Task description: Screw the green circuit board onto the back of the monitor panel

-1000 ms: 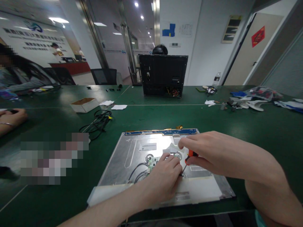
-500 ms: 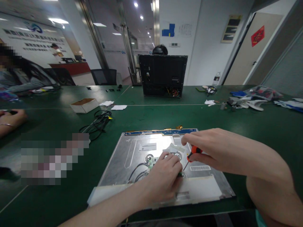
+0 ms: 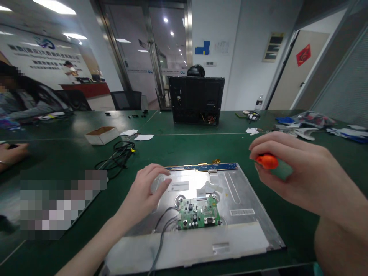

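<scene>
Our right hand (image 3: 290, 172) is raised above the green table (image 3: 301, 145) to the right of the panel, its fingers curled and closed around the orange handle of a screwdriver (image 3: 267, 161); only the handle end shows, the shaft is hidden inside the grip. Our left hand (image 3: 143, 191) lies spread and holds nothing, fingers loosely parted, palm down on the upper left part of the bare metal back of a monitor panel (image 3: 238, 191).

The panel lies flat on the table in front of us. A small green circuit board (image 3: 199, 217) sits near its middle, well clear of both hands, with grey cables (image 3: 162, 226) running from its left side toward the near edge. A narrow blue board strip (image 3: 202, 167) runs along the far edge.

Farther back on the table we see a coil of black cable (image 3: 119, 153), a shallow cardboard box (image 3: 102, 135) and a black computer case (image 3: 197, 99). Another person's hand (image 3: 11, 153) rests at the far left edge.
</scene>
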The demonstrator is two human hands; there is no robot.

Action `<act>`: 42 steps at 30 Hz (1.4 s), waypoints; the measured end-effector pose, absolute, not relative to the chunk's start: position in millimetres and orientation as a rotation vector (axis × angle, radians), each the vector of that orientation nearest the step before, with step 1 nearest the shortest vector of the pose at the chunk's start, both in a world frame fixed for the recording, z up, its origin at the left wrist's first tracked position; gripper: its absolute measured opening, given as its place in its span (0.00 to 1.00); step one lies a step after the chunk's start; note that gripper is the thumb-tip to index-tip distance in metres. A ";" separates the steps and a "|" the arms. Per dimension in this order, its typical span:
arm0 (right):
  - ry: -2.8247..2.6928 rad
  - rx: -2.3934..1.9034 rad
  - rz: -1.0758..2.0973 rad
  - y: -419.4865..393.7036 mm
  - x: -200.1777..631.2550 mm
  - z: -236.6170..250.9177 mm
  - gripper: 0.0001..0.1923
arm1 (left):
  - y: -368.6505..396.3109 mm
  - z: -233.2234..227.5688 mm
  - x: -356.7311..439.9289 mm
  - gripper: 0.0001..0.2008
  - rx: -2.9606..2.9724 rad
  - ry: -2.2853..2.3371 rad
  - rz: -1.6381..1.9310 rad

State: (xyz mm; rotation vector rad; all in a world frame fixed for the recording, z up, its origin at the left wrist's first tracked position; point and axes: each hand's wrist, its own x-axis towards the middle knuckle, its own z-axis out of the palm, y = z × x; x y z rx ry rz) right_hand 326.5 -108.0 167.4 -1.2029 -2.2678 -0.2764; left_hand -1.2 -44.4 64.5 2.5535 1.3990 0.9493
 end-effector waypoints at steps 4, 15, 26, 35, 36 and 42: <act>-2.282 -1.389 -0.337 -114.3 325.1 137.4 0.06 | -49.1 34.9 -48.8 0.18 2.582 1.490 0.726; -2.181 -1.924 0.102 -122.6 304.2 19.6 0.10 | -82.0 -39.0 -115.7 0.25 2.588 1.840 0.675; -2.167 -1.994 0.097 -133.4 299.2 9.5 0.19 | -85.8 -29.2 -105.7 0.28 2.614 1.775 0.604; -1.993 -2.226 0.023 -123.4 322.4 1.8 0.16 | -74.3 -24.0 -81.2 0.26 2.748 1.543 0.480; -1.947 -2.288 0.048 -119.7 327.7 2.7 0.16 | -74.3 -22.0 -74.3 0.25 2.758 1.513 0.459; -1.810 -2.397 0.092 -100.1 351.3 7.7 0.22 | -82.1 -11.5 -17.2 0.26 2.877 1.364 0.335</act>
